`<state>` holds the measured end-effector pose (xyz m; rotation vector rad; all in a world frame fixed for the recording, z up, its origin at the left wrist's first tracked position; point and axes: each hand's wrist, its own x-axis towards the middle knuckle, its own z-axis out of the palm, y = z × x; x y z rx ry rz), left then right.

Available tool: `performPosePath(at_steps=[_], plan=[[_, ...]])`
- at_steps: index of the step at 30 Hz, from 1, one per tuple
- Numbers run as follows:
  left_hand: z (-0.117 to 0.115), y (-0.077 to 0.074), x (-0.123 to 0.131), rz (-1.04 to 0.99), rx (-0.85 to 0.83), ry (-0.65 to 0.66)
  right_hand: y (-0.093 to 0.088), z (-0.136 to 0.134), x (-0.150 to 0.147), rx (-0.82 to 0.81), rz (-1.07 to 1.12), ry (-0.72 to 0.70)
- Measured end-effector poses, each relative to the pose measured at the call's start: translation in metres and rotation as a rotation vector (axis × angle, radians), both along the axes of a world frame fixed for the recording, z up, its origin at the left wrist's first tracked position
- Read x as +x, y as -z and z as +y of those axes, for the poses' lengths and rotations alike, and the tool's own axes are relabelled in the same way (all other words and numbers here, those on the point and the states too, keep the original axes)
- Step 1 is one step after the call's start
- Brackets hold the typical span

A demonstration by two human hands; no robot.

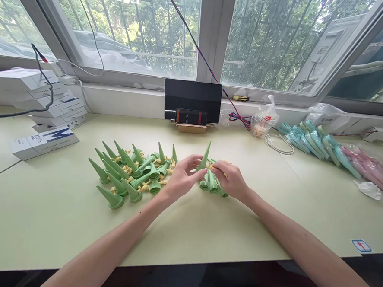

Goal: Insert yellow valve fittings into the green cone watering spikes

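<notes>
"Well, what were our fingers doing just then?"

"Our left hand [188,174] grasped a green cone [205,156], its tip leaning toward one o'clock. Our right hand [230,176] met it from the three o'clock side, its fingertips pinching a small yellow piece [208,165] close to the cone's base. Whether the two were joined, we couldn't tell."

"And right around our hands?"

"At six o'clock, just below our fingertips, we had a few more cones [213,184] lying with their open ends toward us. At nine o'clock we had a pile of green cones with yellow fittings [124,174]."

"Farther out?"

"Between eleven and twelve we had a phone [191,117] in front of a tablet [193,96]. White boxes [47,143] sat near ten o'clock, teal packets [319,142] near two, all on our pale table [237,237]."
</notes>
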<state>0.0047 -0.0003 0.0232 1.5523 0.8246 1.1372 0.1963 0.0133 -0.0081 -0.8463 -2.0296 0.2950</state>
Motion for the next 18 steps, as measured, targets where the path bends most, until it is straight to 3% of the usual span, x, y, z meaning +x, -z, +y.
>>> performPosePath(at_steps=[4,8,18], plan=[[-0.001,-0.001,0.000,-0.014,-0.014,0.022,-0.005,-0.003,-0.003,-0.063,0.020,-0.003],[0.000,0.001,0.000,-0.023,-0.014,0.018,-0.008,-0.007,-0.005,-0.243,0.081,-0.011],[0.000,0.007,-0.001,0.070,0.173,-0.024,-0.013,-0.009,-0.007,-0.656,0.342,-0.219]])
